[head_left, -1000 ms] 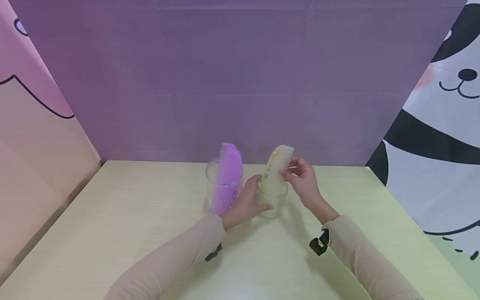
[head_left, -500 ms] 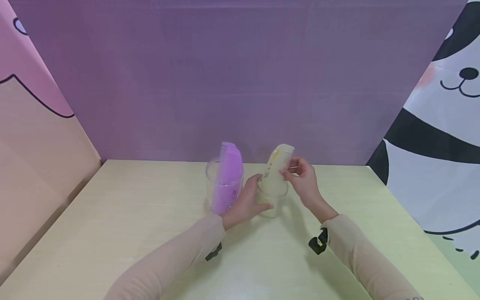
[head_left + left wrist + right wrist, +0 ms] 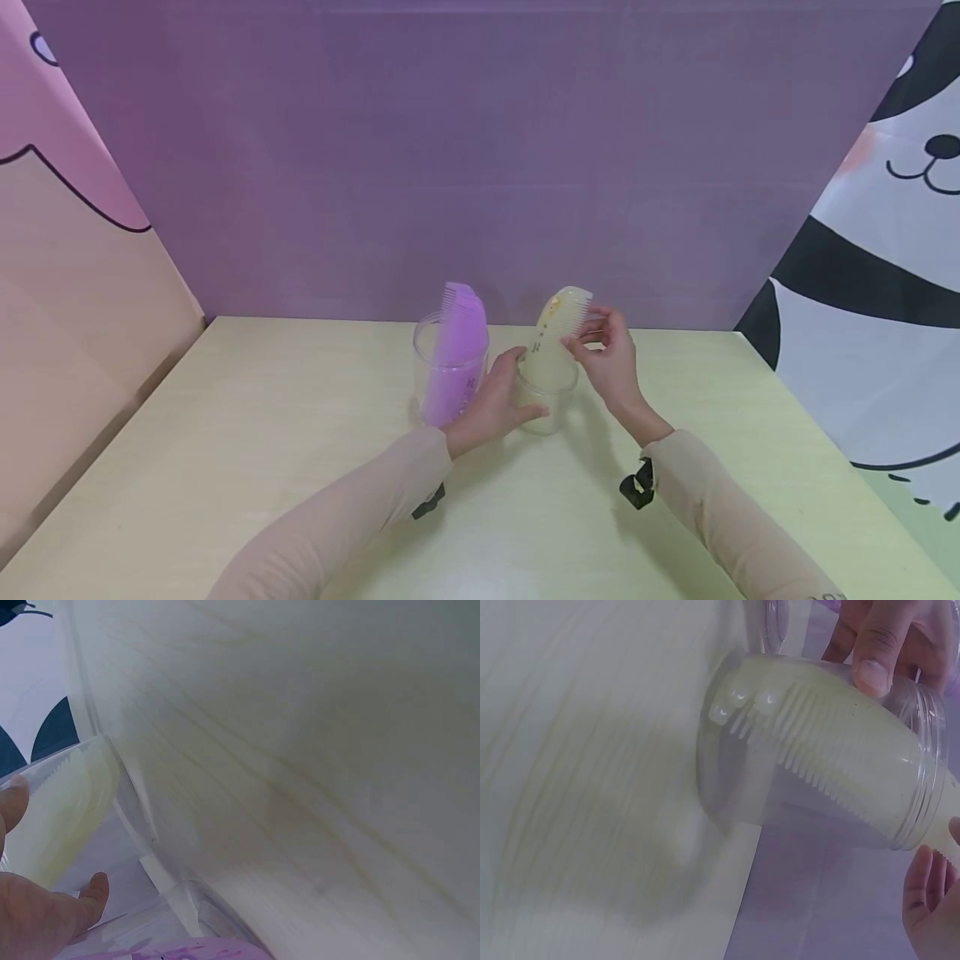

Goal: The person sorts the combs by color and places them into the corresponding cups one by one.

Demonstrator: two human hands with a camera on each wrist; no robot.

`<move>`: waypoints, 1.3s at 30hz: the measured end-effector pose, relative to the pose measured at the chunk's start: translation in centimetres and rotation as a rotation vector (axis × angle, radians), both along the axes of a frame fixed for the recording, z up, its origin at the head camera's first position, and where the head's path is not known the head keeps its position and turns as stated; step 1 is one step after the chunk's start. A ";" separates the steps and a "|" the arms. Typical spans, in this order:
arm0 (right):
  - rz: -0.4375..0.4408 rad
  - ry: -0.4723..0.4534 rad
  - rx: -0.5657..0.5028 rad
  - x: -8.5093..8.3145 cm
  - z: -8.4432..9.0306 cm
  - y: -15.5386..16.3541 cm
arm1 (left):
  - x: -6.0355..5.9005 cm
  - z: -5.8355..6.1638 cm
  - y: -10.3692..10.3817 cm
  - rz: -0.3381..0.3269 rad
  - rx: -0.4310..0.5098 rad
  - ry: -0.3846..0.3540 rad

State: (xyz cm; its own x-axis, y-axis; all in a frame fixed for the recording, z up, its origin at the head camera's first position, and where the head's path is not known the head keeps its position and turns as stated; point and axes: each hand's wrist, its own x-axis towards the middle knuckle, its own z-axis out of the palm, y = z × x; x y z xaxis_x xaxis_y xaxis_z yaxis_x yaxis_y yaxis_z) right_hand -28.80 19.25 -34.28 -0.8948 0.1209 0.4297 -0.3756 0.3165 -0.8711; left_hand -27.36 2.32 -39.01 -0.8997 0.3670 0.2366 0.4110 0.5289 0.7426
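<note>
In the head view my left hand (image 3: 495, 408) grips a clear plastic jar (image 3: 546, 421), thumb along the near side and fingers at its far left. A pale yellow comb (image 3: 551, 346) with small yellow decorations leans in this jar, its top above the rim. The right hand (image 3: 611, 362) pinches the comb's toothed edge with thumb and curled fingers. Through the jar wall (image 3: 817, 750) in the right wrist view, the comb's lower end and teeth show near the jar's bottom. The left wrist view catches left fingers (image 3: 94, 896) close beside the comb.
A second clear jar (image 3: 422, 354) stands just left of the left hand, with purple combs (image 3: 459, 342) leaning in it. Both jars are on a pale wooden table (image 3: 300, 392). A purple backdrop (image 3: 480, 167) rises behind the table.
My right hand has shifted slightly upward along the yellow comb, its upper fingers lifting. The left hand stays on the jar, and both jars keep their places.
</note>
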 end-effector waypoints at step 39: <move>-0.009 -0.038 0.019 -0.4 -0.4 0.4 | 0.6 0.8 0.2 -0.030 -0.012 -0.014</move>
